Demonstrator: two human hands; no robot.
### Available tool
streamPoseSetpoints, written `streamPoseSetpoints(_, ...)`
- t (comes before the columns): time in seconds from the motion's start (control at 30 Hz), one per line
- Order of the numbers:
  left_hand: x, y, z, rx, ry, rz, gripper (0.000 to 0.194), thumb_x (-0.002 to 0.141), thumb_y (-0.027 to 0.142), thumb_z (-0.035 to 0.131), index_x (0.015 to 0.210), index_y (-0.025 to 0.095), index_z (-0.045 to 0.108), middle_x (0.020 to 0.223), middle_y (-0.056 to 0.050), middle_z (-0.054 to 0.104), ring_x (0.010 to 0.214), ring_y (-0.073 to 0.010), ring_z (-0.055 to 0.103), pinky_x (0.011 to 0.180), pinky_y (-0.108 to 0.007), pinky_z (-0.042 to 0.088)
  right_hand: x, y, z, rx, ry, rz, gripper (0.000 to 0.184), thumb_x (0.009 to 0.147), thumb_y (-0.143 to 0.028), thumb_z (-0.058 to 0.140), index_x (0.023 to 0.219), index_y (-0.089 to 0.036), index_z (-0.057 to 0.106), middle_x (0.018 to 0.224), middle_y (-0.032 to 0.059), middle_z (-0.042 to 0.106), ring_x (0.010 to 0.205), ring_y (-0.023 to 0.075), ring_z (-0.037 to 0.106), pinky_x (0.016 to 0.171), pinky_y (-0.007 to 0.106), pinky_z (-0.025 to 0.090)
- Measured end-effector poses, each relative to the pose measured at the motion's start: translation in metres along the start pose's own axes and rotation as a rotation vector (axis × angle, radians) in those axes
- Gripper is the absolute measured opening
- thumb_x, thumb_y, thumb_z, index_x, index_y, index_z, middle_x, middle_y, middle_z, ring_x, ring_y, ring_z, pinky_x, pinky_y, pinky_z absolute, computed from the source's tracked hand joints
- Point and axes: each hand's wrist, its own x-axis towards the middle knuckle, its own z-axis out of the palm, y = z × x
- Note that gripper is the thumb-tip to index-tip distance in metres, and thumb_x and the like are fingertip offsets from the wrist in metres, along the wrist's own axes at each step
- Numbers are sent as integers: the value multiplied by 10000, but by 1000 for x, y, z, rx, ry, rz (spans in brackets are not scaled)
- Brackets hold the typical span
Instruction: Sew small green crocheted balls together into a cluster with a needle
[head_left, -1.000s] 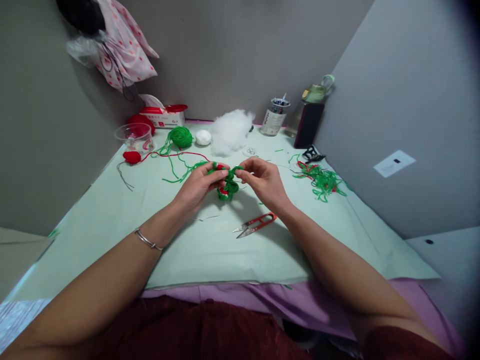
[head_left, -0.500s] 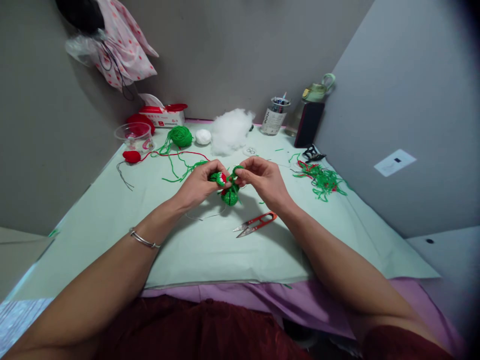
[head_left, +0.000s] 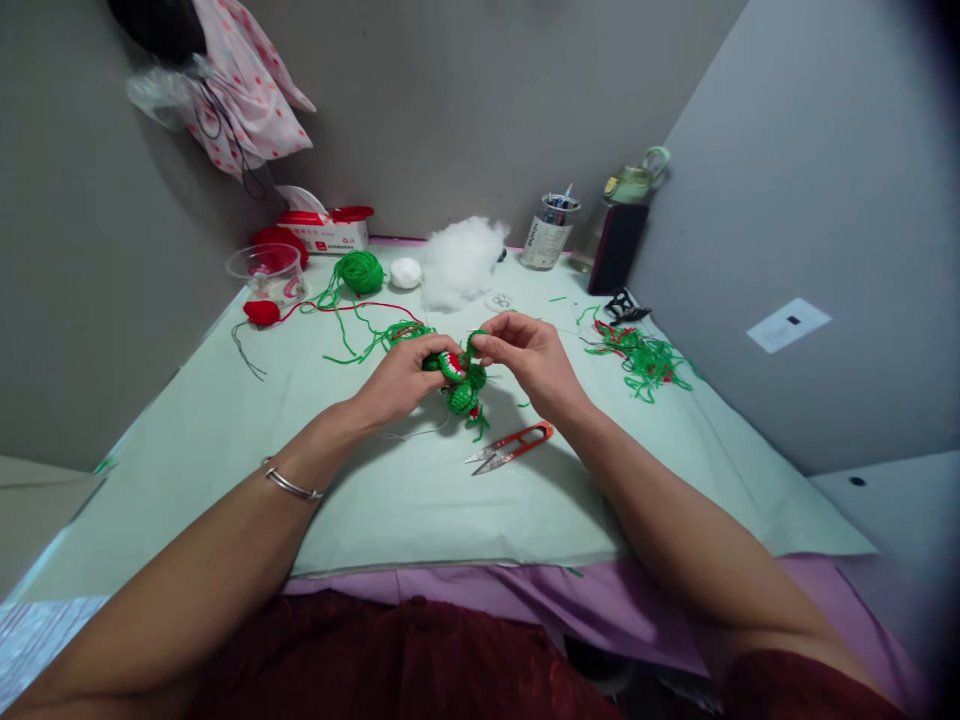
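Observation:
My left hand (head_left: 405, 376) is closed around a small crocheted piece (head_left: 461, 399), green with red and white parts and loose green yarn ends hanging from it. Thumb and forefinger of my right hand (head_left: 522, 354) pinch a narrow green strip at its upper side. A thin light bar, perhaps a needle or hook, shows by the right fingertips, too small to be sure. Part of the piece is hidden behind my left fingers. Thread snips (head_left: 511, 447) with orange handles lie on the table just below the piece, blades pointing left.
Behind my hands stand a green yarn ball (head_left: 360, 272), a white ball (head_left: 406, 273), fluffy stuffing (head_left: 465, 262) and a pen jar (head_left: 550, 233). Yarn scraps (head_left: 642, 358) lie right, near a phone (head_left: 618, 248) leaning on a bottle. A clear tub (head_left: 267, 275) sits left.
The crocheted piece has turned in my left hand, which has dipped slightly. Its red and white part now faces up more, and a red bit with green ends shows below. My right hand stays pinched.

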Motion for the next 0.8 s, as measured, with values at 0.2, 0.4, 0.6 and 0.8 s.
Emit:
streamPoseSetpoints(0.2,-4,10,-2,99,140,158,183,817,114,586,871,224,722,893,-28,657,899,-191,596,861,-333,450,0,-6,-6,-1,-32,-42,361,892,-531,682,814,-181,722,921,46,732,893,160,670,851,310,544)
streamPoseSetpoints(0.4,-4,16,-2,-140,144,-2,105,787,171,651,854,202,725,862,-19,661,782,-162,599,707,-276,468,4,-1,-12,-120,-246,53,278,829,-437,765,908,-171,766,772,1,674,699,109,550,662,258,449)
streamPoseSetpoints(0.6,-2,18,-2,-275,138,-61,113,726,227,764,804,183,695,789,1,652,700,-134,574,645,-250,466,3,-3,-11,46,-346,212,317,721,-451,847,821,-160,767,661,-18,635,613,91,501,593,244,405)
streamPoseSetpoints(0.8,-5,15,-2,-375,40,-165,229,733,284,800,886,195,654,743,29,628,658,-125,586,617,-238,461,2,-5,-9,28,-321,258,312,697,-423,872,760,-150,736,685,-11,660,619,81,547,605,226,437)
